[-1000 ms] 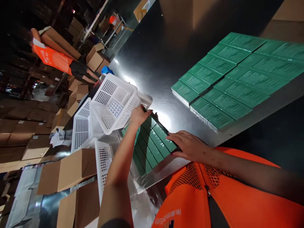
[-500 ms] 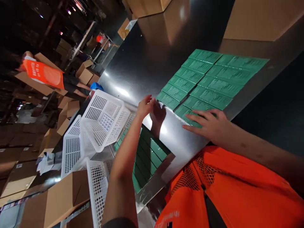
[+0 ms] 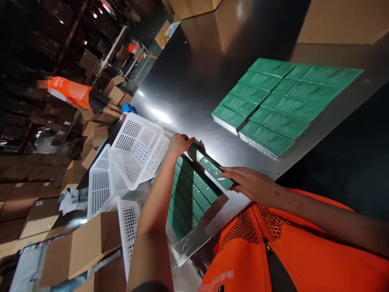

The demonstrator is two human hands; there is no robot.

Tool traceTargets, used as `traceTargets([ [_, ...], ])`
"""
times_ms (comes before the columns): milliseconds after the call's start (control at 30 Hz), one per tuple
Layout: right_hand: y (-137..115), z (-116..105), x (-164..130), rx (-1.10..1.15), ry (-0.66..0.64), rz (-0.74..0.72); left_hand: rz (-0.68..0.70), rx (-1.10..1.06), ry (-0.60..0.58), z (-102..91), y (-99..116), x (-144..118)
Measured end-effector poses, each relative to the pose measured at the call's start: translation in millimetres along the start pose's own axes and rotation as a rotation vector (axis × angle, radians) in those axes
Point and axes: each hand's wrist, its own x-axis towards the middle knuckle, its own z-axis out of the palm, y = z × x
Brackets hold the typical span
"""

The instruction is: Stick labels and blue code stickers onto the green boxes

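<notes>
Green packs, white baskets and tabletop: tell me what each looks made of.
Green packs: probably card boxes in clear plastic film, judging by the glossy, wrinkled highlights; what is inside doesn't show.
White baskets: likely moulded plastic, semi-matt, with regular perforations and rounded rims.
Tabletop: smooth metal, perhaps stainless steel, given its bright glare and blurred reflections.

The left hand (image 3: 180, 145) and right hand (image 3: 253, 182), a moment ago at the flat boxes (image 3: 281, 121), are now toward 8 o'clock, holding a row (image 3: 214, 167) between them. At 10 o'clock, the co-worker (image 3: 75, 91) has lowered an arm.
</notes>
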Motion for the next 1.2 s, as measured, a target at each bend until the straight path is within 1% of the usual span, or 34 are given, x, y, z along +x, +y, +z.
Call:
traceTargets([
  [67,-2.9,11.4,6.8,0.126,-0.064,0.019,-0.05,0.088,-0.014,-1.4,-10.5,-11.1],
  [167,-5.6,17.1,14.5,0.212,-0.122,0.033,-0.091,0.146,-0.03,0.7,-19.8,-24.1],
  [333,-11.8,18.9,18.8,0.145,-0.062,0.041,-0.137,0.152,0.004,2.1,-18.7,-33.0],
  [400,-14.5,15.1,19.8,0.107,-0.087,0.026,-0.142,0.138,0.013,1.2,-14.4,-32.2],
  [467,-15.7,3.0,20.0,0.05,-0.122,-0.022,-0.123,0.104,0.032,0.0,-7.9,-28.2],
  [500,-15.3,-6.7,19.3,0.0,-0.118,-0.053,-0.103,0.075,0.046,-0.4,-3.6,-24.7],
  [600,-8.2,-46.9,10.4,-0.238,-0.016,-0.102,-0.006,-0.065,0.084,1.3,15.3,-7.6],
  [667,3.0,-74.9,-1.5,-0.404,0.055,-0.074,0.054,-0.185,0.086,6.4,32.3,8.4],
  [733,19.0,-96.0,-15.3,-0.541,0.11,-0.028,0.093,-0.304,0.078,15.3,50.9,26.5],
  [767,27.9,-102.8,-21.7,-0.593,0.138,-0.012,0.106,-0.356,0.075,20.7,60.1,35.7],
  [833,44.4,-109.3,-31.0,-0.67,0.181,0.007,0.129,-0.441,0.073,32.3,76.7,52.4],
  [933,57.9,-109.5,-33.9,-0.704,0.168,0.029,0.169,-0.511,0.067,46.0,93.8,68.0],
  [1000,58.1,-107.4,-30.3,-0.68,0.137,0.043,0.195,-0.516,0.052,48.5,97.0,69.9],
  [1100,50.8,-97.9,-22.7,-0.605,0.099,-0.006,0.196,-0.461,0.032,38.7,86.7,61.6],
  [1200,40.2,-75.7,-15.5,-0.45,0.084,-0.048,0.156,-0.346,0.024,16.5,61.7,45.0],
])
